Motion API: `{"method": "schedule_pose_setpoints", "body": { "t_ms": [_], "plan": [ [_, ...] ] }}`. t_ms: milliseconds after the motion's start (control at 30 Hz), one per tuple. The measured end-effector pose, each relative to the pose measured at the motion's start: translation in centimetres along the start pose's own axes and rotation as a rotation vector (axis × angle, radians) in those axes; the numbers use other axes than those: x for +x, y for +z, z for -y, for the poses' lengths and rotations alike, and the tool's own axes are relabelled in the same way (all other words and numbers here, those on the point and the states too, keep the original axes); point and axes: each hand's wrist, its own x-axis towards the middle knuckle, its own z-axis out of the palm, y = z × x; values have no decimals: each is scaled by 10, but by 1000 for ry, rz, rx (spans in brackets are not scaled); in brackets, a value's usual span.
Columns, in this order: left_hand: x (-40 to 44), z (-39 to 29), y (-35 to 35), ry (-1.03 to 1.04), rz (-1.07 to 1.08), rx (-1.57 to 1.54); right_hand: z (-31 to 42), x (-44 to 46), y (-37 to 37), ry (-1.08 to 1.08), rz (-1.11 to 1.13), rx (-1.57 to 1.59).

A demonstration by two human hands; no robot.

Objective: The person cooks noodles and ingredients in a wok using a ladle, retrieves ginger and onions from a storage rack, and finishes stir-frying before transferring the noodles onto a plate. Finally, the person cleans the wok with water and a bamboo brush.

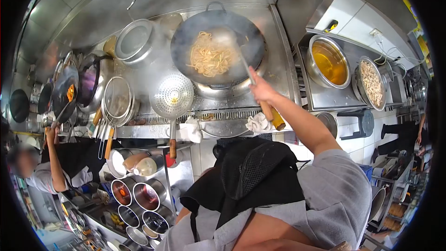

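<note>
My right hand (262, 90) is closed around the shaft of a wok ladle (245, 66), whose wooden handle end sticks out below my fist. The ladle's round head is blurred by steam and rests among the noodles (209, 60). These pale brown noodles lie in the large black wok (186, 42) on the burner. My left hand is out of view; only a bit of that arm shows beside my apron. A perforated strainer (171, 95) with a wooden handle lies just left of the wok.
White cloths (190, 130) lie on the stove's front edge. At the right stand a bowl of yellow liquid (331, 62) and a bowl of pale shredded food (370, 82). Sauce pots (146, 196) stand lower left. Another person (56, 169) works a second wok (65, 90) at far left.
</note>
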Motion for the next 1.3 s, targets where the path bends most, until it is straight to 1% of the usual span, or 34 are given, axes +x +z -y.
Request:
{"method": "schedule_pose_setpoints", "body": {
  "t_ms": [33,67,133,167,200,233,267,300,333,367,400,433,500,567,633,667,733,767,800,867,900,933,1033,1067,1100,1133,1167,1200,1233,1267,1300],
  "plan": [
    [-2,0,-12,-4,-28,9,-4,-8,4,36,153,157],
    [-10,-16,-26,-11,-55,10,-5,-12,0,30,162,159],
    [-26,-66,-55,0,-134,91,-6,-28,-21,-17,354,200],
    [-29,-97,-70,14,-202,169,-6,-39,-28,-45,342,172],
    [-21,-100,-86,160,-212,38,-2,-52,-36,-42,343,170],
    [-22,-123,-102,222,-238,35,5,-67,-45,-83,322,171],
    [-35,-170,-114,303,-260,61,11,-82,-54,-124,299,169],
    [-58,-235,-120,288,-267,22,19,-95,-60,-124,293,165],
    [-61,-267,-127,288,-292,-37,27,-108,-67,-134,303,252],
    [-62,-302,-132,455,-372,34,34,-118,-72,-147,314,339],
    [-47,-319,-143,616,-449,166,39,-129,-76,-150,313,334],
    [-55,-364,-144,733,-524,278,43,-138,-79,-146,319,373],
    [-49,-427,-143,871,-722,487,43,-150,-83,-164,335,453],
    [-29,-473,-142,978,-876,653,44,-159,-85,-173,338,492],
    [0,-503,-141,963,-1008,850,41,-163,-87,-182,335,535],
    [10,-513,-137,964,-1006,853,40,-164,-88,-185,346,550],
    [28,-527,-131,767,-1088,1067,36,-163,-91,-185,354,570],
    [45,-524,-132,699,-1078,1105,31,-161,-90,-179,381,589],
    [53,-521,-127,700,-1070,1109,28,-159,-90,-174,407,609],
    [67,-519,-117,547,-1101,1160,27,-161,-89,-146,411,596],
    [72,-517,-109,547,-1098,1119,27,-161,-89,-109,424,562],
    [78,-515,-100,553,-1091,1128,26,-160,-89,-70,438,529],
    [77,-513,-60,584,-980,882,12,-151,-90,-45,458,543],
    [76,-510,-49,581,-983,877,5,-143,-91,-36,458,548],
    [75,-506,-40,790,-911,541,-14,-128,-95,-59,454,441],
    [71,-500,-34,979,-825,196,-41,-110,-94,-59,464,430],
    [49,-500,-28,1025,-676,-44,-71,-92,-91,-342,192,4],
    [14,-508,-22,1064,-524,-281,-89,-81,-96,-399,61,-287],
    [-24,-517,-19,1050,-279,-586,-108,-69,-101,-425,-83,-578],
    [-67,-528,-19,1022,-27,-882,-122,-61,-112,-232,-77,-737],
    [-109,-539,-21,1140,150,-859,-140,-51,-122,-226,-101,-744]
  ]
}}
